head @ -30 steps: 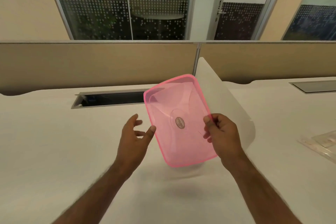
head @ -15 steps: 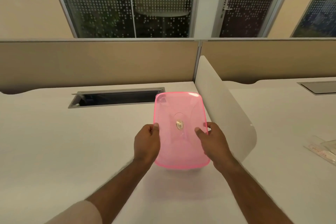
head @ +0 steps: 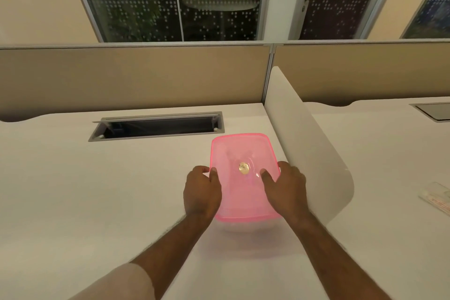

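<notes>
A translucent pink plastic container [head: 243, 151], rectangular with rounded corners and a small round sticker in its middle, is held level just above the white desk [head: 97, 190]. My left hand [head: 202, 191] grips its left rim, thumb over the edge. My right hand [head: 286, 189] grips the right rim, thumb lying inside the container. A faint shadow lies on the desk under its near end.
A curved white divider panel [head: 314, 161] stands right beside the container. An open cable slot [head: 158, 126] is sunk in the desk behind it. Beige partition walls [head: 134, 75] close the back. A clear packet [head: 435, 198] lies at the far right edge.
The container went from tilted up in my right hand alone to level and lower over the desk. My left hand took hold of its left rim.
</notes>
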A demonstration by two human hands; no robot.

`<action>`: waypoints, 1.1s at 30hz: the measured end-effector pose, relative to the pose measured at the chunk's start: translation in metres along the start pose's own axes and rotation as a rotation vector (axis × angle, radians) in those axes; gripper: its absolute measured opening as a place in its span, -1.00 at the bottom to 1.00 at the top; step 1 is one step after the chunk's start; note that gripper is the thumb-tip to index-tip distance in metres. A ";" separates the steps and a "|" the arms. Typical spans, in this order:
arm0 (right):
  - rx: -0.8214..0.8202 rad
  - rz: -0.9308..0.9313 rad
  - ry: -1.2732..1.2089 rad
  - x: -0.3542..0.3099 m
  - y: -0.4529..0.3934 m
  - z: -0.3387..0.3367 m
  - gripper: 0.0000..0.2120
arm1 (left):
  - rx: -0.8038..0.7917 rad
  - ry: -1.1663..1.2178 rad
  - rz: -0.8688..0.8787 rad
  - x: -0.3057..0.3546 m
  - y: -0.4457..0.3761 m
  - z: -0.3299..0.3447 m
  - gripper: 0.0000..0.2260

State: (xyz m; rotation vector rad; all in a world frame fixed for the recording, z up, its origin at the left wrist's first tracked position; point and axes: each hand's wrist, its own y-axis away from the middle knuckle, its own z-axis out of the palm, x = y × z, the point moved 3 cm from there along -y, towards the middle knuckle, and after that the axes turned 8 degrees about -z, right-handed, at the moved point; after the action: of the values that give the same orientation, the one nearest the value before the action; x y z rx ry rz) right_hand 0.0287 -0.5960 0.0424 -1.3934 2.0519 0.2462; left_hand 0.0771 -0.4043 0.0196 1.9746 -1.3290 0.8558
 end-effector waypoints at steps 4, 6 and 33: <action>0.054 0.009 -0.011 0.007 0.006 0.004 -0.62 | 0.018 -0.018 0.004 -0.005 0.000 0.002 -0.67; 0.039 0.029 -0.042 0.011 0.008 0.008 -0.60 | 0.028 -0.015 0.018 -0.006 0.000 0.004 -0.65; -0.102 0.107 -0.201 0.025 -0.006 0.018 -0.61 | -0.160 -0.073 -0.278 0.004 -0.031 0.034 -0.44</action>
State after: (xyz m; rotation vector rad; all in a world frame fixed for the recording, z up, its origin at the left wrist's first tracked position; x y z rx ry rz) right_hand 0.0353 -0.6090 0.0147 -1.2644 1.9715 0.5216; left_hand 0.1138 -0.4228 -0.0018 2.0186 -1.0909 0.5343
